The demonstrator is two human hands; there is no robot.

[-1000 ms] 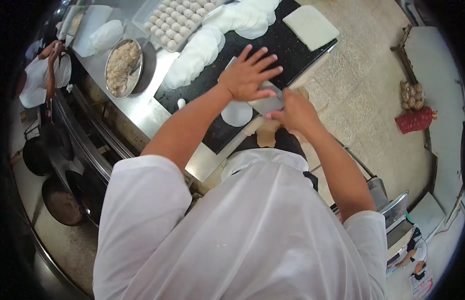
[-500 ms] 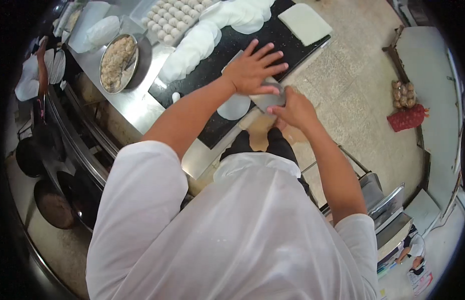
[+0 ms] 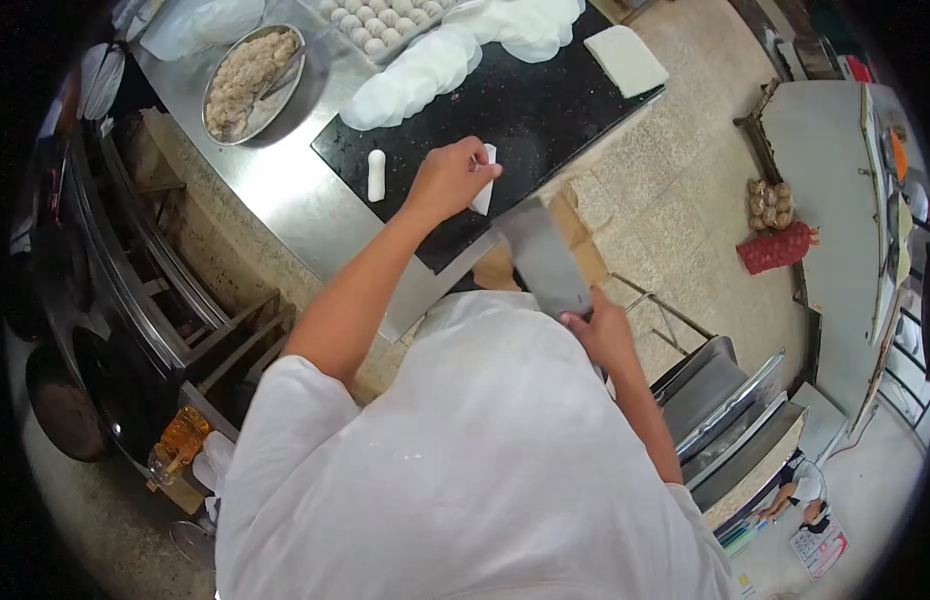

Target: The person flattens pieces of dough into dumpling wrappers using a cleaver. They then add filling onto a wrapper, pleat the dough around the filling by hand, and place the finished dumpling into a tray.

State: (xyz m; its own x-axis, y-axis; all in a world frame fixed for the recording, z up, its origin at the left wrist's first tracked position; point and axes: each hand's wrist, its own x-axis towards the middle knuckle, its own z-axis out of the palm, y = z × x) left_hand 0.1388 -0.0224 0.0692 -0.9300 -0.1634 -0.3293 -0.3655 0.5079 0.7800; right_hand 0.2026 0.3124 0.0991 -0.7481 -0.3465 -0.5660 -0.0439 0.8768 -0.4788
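My left hand [image 3: 451,182] is closed over the black board [image 3: 435,125]. A thin white dough wrapper [image 3: 485,188], seen nearly edge-on, is pinched in its fingers. My right hand [image 3: 600,328], close to my body, grips a cleaver [image 3: 545,258] by its handle end. The broad grey blade hangs past the counter edge, apart from the board. A short white dough roll [image 3: 376,176] lies on the board to the left of my left hand. Overlapping round white wrappers [image 3: 410,82] run along the board's far side.
A metal bowl of filling [image 3: 250,85] and a tray of round dumplings [image 3: 377,22] stand on the steel counter [image 3: 285,170]. A folded white cloth [image 3: 625,60] lies at the board's right corner. Woks [image 3: 70,400] are at left, a red net bag [image 3: 775,248] at right.
My left hand has gone from spread over the blade to pinching the round wrapper and lifting it. My right hand has drawn the cleaver back off the board toward my body.
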